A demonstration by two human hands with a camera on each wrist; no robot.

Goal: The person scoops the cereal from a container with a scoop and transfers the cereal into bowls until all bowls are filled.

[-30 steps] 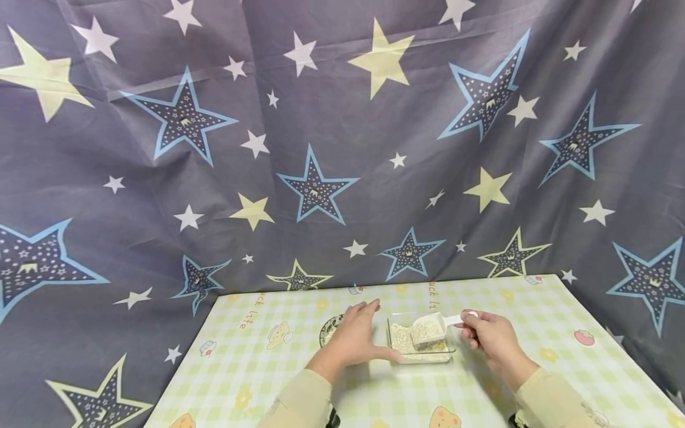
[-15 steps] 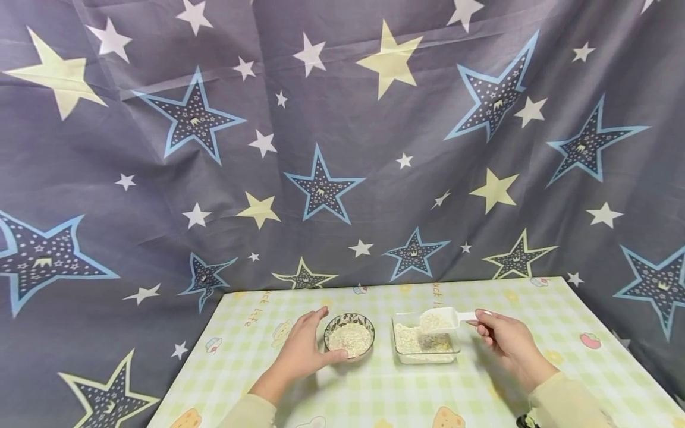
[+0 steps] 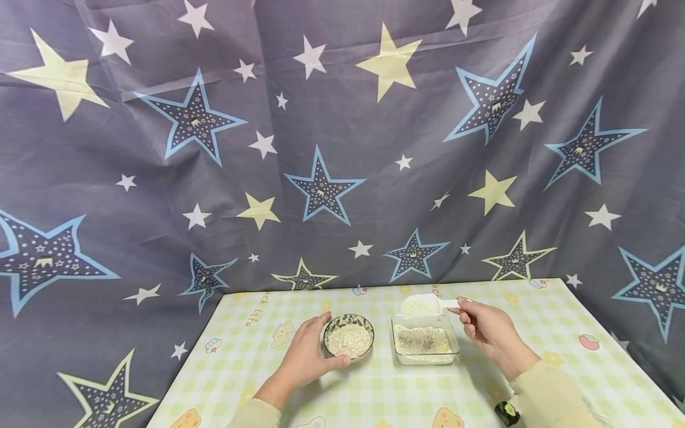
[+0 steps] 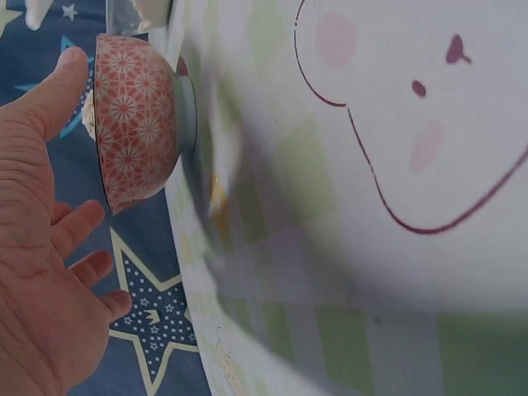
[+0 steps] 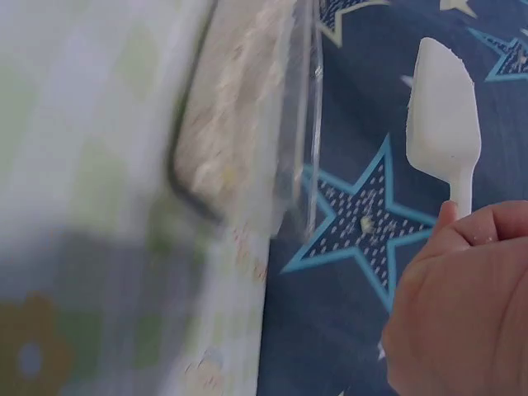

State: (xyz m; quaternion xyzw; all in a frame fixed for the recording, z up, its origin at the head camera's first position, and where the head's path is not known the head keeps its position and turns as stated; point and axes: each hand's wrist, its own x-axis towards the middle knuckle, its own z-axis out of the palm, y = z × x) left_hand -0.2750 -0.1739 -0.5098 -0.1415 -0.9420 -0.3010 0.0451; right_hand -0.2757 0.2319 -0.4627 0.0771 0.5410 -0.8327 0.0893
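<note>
My right hand (image 3: 489,333) pinches the handle of a white scoop (image 3: 423,305), heaped with pale flakes like oats. The scoop is above the back edge of a clear glass container (image 3: 425,359), which holds more flakes with a dark speckled patch on top. In the right wrist view the scoop (image 5: 444,111) stands clear of the container wall. My left hand (image 3: 305,355) is spread beside a small bowl (image 3: 349,321) of pale flakes, thumb close to its rim. The left wrist view shows the bowl's (image 4: 136,124) red floral outside, with the fingers loosely bent and apart from it.
A green-and-white checked cloth (image 3: 385,404) with cartoon prints covers the table. Behind the table hangs a dark curtain (image 3: 342,249) patterned with stars. The bowl stands to the left of the glass container, a short gap between them.
My left hand has moved left from the glass container to the bowl. The scoop has risen out of the container's flakes, loaded, and shifted slightly left and back.
</note>
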